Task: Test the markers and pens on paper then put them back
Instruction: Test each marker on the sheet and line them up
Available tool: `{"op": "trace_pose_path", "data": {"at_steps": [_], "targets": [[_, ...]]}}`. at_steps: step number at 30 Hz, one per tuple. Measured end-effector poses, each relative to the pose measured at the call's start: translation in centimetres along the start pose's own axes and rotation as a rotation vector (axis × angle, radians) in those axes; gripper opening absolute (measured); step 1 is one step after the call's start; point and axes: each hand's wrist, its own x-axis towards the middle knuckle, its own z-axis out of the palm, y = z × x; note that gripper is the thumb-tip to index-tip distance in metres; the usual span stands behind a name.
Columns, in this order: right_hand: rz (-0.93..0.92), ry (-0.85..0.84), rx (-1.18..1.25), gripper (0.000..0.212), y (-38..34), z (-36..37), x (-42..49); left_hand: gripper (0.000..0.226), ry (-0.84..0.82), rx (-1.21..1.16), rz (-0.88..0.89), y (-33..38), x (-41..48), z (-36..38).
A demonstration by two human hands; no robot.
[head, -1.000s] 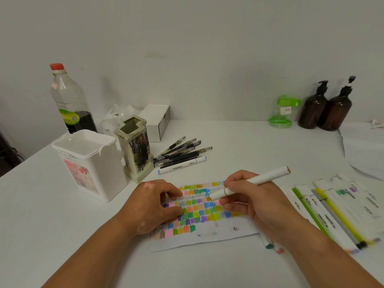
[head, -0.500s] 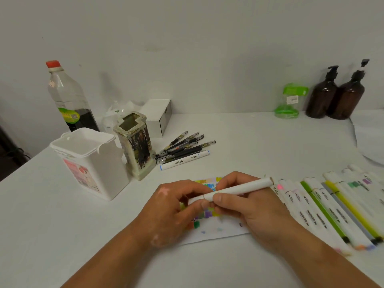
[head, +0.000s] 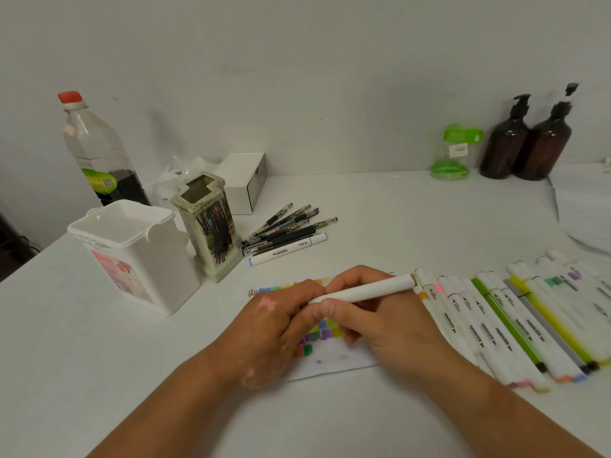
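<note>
White marker [head: 363, 289] clasped by right hand [head: 390, 322], its end pinched by left hand [head: 271, 328], just above swatch-crowded paper [head: 330, 363]. Seemingly midway: row of markers [head: 496, 325] rightward, pens [head: 284, 229] beyond, none put back.

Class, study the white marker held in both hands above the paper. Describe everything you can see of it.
The white marker is a smooth, plastic-looking stick with a tan band at its right end. It lies almost level, right end slightly higher, above the coloured test paper. The right hand grips its middle; the left hand pinches its left end, hiding whether a cap is on.
</note>
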Motion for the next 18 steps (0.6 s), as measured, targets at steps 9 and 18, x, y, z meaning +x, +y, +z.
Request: {"op": "trace_pose_path", "data": {"at_steps": [9,18], "targets": [[0.02,0.162,0.086,0.012,0.5,-0.8,0.3,0.028,0.074,0.051,-0.114,-1.3,-0.3,-1.0],[0.202,-0.064,-0.135,0.003,0.8,0.1,-0.6,0.028,0.016,0.192,-0.229,-2.6,-0.3,-0.8]]}}
